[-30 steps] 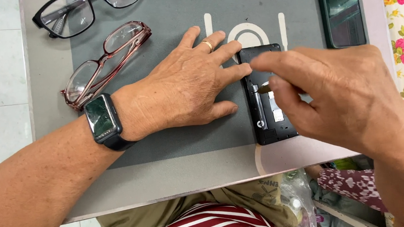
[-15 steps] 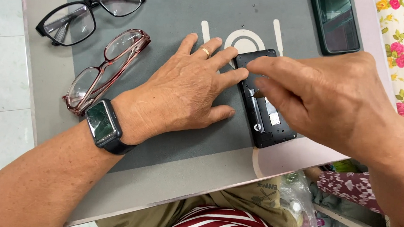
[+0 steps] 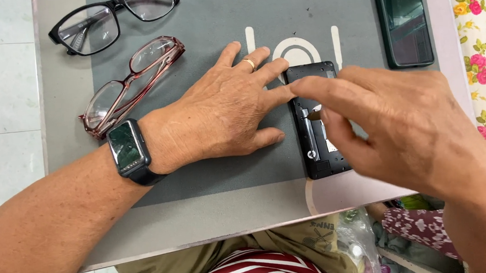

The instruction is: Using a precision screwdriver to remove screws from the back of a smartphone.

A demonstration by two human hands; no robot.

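Head view, listed from the near edge outward, all places given relative to the opened phone [image 3: 316, 121].

1. Tabletop [image 3: 214, 211]: grey mat surface with a pale border; its near edge lies just nearer than the phone's lower end.

2. Opened phone: small, black, back cover off, inner bay exposed. It lies flat with its long axis running near to far, only slightly tilted. Its lower end sits close to the tabletop's near edge; its upper end touches a white ring printed on the mat.

3. Left hand [image 3: 225, 115]: flat, palm down, fingers spread and held apart, closed on nothing. It lies directly to the phone's left, the fingertips pressed against the phone's left edge and upper corner. A ring shows on one finger; a dark wristwatch [image 3: 128, 152] sits on the wrist, farther left.

4. Right hand [image 3: 388, 127]: comes in from the phone's right and covers its right half. Thumb and forefinger are pinched together over the open bay around a small, thin item, too small to identify. This hand is the nearer to the bay; the bay lies below and left of its fingertips.

5. Reddish-framed glasses [image 3: 133, 84]: well left of the phone, beyond the wrist.

6. Black-framed glasses [image 3: 115, 18]: far left, farther still.

7. Dark green phone [image 3: 403, 20]: far right of the opened phone, lying flat, its long axis parallel.
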